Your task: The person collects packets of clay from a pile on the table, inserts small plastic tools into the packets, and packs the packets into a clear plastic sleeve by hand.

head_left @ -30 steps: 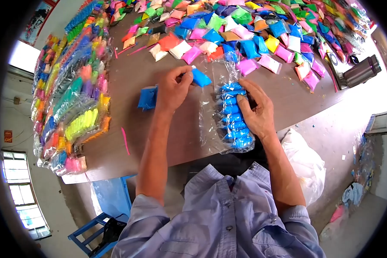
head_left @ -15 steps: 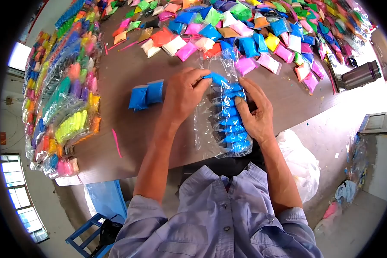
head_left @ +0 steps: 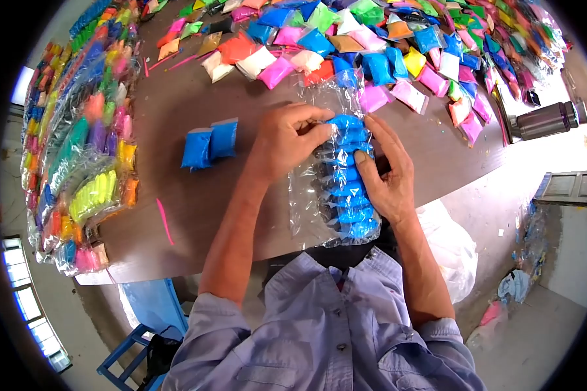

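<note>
A clear plastic bag (head_left: 305, 215) lies near the table's front edge, with a stacked row of blue packets (head_left: 351, 189) inside. My left hand (head_left: 292, 140) is at the row's far end, thumb and fingers closed on the topmost blue packet (head_left: 347, 122). Along the right side of the bag, my right hand (head_left: 392, 179) grips it, thumb pressed on the packets and fingers along the edge. Two more blue packets (head_left: 209, 144) lie together on the table, left of my left hand.
Loose packets of many colours (head_left: 319, 42) cover the far side of the table (head_left: 222, 195). Filled clear bags (head_left: 88, 143) are piled along the left. A pink strip (head_left: 165, 221) lies at front left. A dark metal flask (head_left: 546, 121) rests at the right edge.
My left hand has shifted slightly right and the topmost blue packet now sits more in line with the row. My right hand keeps its hold. The whole view has shifted a little.
</note>
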### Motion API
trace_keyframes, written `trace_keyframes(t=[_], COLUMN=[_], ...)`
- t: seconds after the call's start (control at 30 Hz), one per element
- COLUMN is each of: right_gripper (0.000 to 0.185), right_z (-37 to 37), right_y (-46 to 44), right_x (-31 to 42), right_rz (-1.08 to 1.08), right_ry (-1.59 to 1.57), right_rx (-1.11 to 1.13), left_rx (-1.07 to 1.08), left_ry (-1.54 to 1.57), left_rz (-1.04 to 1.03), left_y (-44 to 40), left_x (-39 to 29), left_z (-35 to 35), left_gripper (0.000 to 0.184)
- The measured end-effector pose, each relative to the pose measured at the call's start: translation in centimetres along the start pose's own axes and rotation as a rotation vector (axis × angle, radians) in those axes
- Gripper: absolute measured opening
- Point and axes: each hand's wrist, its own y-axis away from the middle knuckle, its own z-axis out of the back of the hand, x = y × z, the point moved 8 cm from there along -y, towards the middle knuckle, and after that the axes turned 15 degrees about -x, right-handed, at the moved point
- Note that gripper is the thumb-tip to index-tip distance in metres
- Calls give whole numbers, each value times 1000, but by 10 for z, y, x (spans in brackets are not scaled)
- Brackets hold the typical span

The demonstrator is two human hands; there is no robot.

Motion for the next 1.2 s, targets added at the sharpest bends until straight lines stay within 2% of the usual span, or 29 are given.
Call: trace_keyframes(t=[0.13,0.3,0.73,0.87,0.97,1.0,1.07,1.1,1.17,1.2], right_gripper=[53,55,51,50,50,50,50,50,50,51], right_z=[1,-3,-2,-4,-3,-3,-3,-3,-2,-2], right_y=[0,0,0,1,1,2,1,1,1,1], right_x=[1,2,5,-1,0,0,0,-1,0,1], right_rz=[-21,-8,49,27,22,20,37,32,35,39], right_ry=[4,12,70,49,50,38,42,40,26,21], right_rx=[-23,8,5,12,2,3,-2,-8,-10,-9], left_rx=[28,-5,-73,-154,-341,-343,-521,-521,-566,-550], left_ry=[5,-84,-76,-65,-244,-256,-593,-602,-1002,-975], left_rz=[-12,-171,-229,-102,-77,-78,-215,-219,-158,-46], left_y=[0,-4,2,12,19,21,27,29,35,39], left_x=[-4,-12,-12,-12,-17,-17,-28,-22,-4,1], left_z=[2,-5,-9,13,55,70,115,135,174,185], left_gripper=[23,19,22,25,23,23,25,25,29,32])
